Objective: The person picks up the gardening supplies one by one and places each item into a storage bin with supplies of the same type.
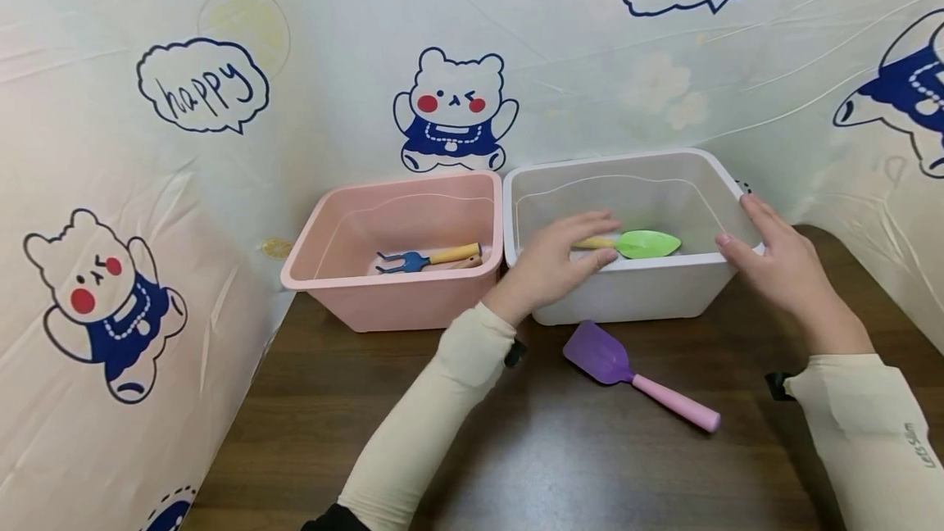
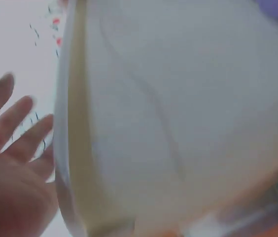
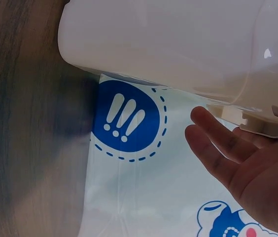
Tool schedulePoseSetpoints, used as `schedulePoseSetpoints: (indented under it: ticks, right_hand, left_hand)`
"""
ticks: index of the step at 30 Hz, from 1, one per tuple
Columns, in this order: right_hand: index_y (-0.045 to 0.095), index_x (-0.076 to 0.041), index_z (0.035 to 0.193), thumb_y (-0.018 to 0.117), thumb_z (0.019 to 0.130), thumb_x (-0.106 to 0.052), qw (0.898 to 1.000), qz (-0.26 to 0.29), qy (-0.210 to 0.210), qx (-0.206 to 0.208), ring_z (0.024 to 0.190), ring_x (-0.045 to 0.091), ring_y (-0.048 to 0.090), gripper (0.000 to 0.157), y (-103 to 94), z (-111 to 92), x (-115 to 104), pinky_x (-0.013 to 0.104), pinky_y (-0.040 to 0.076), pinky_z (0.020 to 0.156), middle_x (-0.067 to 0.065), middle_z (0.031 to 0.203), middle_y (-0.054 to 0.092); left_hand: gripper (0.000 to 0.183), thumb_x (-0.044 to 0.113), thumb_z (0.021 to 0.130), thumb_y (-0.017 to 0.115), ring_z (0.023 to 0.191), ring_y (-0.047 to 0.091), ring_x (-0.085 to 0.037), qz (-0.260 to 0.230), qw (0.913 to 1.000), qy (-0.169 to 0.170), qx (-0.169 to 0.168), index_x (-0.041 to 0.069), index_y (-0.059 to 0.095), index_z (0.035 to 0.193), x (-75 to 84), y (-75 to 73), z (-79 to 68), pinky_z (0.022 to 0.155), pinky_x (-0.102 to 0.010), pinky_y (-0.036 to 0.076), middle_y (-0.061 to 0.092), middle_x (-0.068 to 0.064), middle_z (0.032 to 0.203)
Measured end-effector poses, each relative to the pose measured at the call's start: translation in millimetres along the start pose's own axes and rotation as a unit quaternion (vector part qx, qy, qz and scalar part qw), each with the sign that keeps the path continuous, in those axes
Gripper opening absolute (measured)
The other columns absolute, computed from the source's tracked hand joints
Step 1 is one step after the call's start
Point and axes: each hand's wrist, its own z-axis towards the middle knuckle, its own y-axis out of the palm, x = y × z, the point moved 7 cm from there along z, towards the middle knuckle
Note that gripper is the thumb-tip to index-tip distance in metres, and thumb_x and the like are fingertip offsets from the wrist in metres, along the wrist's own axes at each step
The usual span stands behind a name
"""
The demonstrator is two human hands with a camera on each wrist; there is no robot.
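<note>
My left hand [image 1: 564,256] is over the front rim of the white bin [image 1: 619,289], fingers straight and apart, holding nothing. Inside that bin lies a hand trowel [image 1: 649,244] with a green blade; its yellow handle is partly hidden by the left hand. At the bin's right front corner is my right hand [image 1: 792,273], its thumb by the front rim and its fingers along the right side. In the right wrist view these fingers [image 3: 218,143] extend loosely beside the bin's outer wall. A purple shovel [image 1: 601,353] with a pink handle lies on the table before the bin.
Left of the white bin stands a pink bin [image 1: 413,306], its side close against it. It contains a small blue hand rake [image 1: 413,261] with a yellow handle and a partly hidden wooden-handled piece [image 1: 469,262]. Printed cloth [image 1: 332,64] hangs behind the brown table [image 1: 310,433].
</note>
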Motion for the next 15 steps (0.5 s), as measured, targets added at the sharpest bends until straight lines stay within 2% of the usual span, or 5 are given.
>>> schedulePoseSetpoints:
  ticks: [3,6,8,10,15]
  right_hand:
    - [0.014,-0.011,0.163,0.05,0.103,-0.045,1.0,-0.006,0.0,0.002,0.147,0.051,0.009,0.078,-1.5,1,-2,0.074,0.01,0.109,0.018,0.167,0.01]
    - [0.013,-0.009,0.163,0.049,0.103,-0.044,1.0,-0.015,0.001,0.002,0.147,0.053,0.009,0.078,-2.1,2,-2,0.074,0.01,0.109,0.02,0.166,0.01]
    - [0.015,-0.007,0.162,0.049,0.103,-0.044,1.0,-0.017,0.0,0.005,0.146,0.054,0.011,0.077,-2.5,2,-2,0.074,0.011,0.109,0.021,0.166,0.011]
    - [0.015,-0.006,0.162,0.049,0.103,-0.043,1.0,-0.018,0.001,0.005,0.146,0.054,0.012,0.077,-1.9,1,-2,0.073,0.012,0.11,0.022,0.165,0.011]
    - [0.017,-0.006,0.162,0.049,0.103,-0.041,1.0,-0.016,-0.005,0.009,0.146,0.053,0.013,0.075,0.1,0,-2,0.072,0.012,0.111,0.023,0.165,0.013]
  left_hand:
    - [0.028,0.009,0.099,0.065,0.132,0.049,-0.009,-0.042,0.9918,0.115,0.037,0.005,0.07,0.127,23.1,13.1,-12.7,0.11,-0.023,0.032,0.063,-0.008,0.136]
    - [0.025,-0.003,0.097,0.061,0.119,0.056,-0.003,-0.066,0.9813,0.181,0.008,0.002,0.074,0.117,37.3,40.3,-21.9,0.103,-0.018,0.039,0.069,-0.008,0.123]
    - [0.028,-0.002,0.098,0.059,0.114,0.055,0.002,-0.048,0.9841,0.164,-0.051,0.007,0.074,0.119,38.1,67.3,-24.9,0.099,-0.013,0.038,0.069,-0.003,0.123]
    - [0.03,0.007,0.101,0.058,0.114,0.051,0.007,-0.008,0.9845,0.117,-0.13,0.015,0.071,0.127,32.5,99.0,-28.7,0.097,-0.009,0.035,0.066,0.006,0.126]
    - [0.039,0.029,0.105,0.056,0.126,0.04,0.012,0.07,0.9502,0.036,-0.301,0.027,0.058,0.144,17.5,163.9,-51.1,0.101,-0.006,0.026,0.054,0.017,0.14]
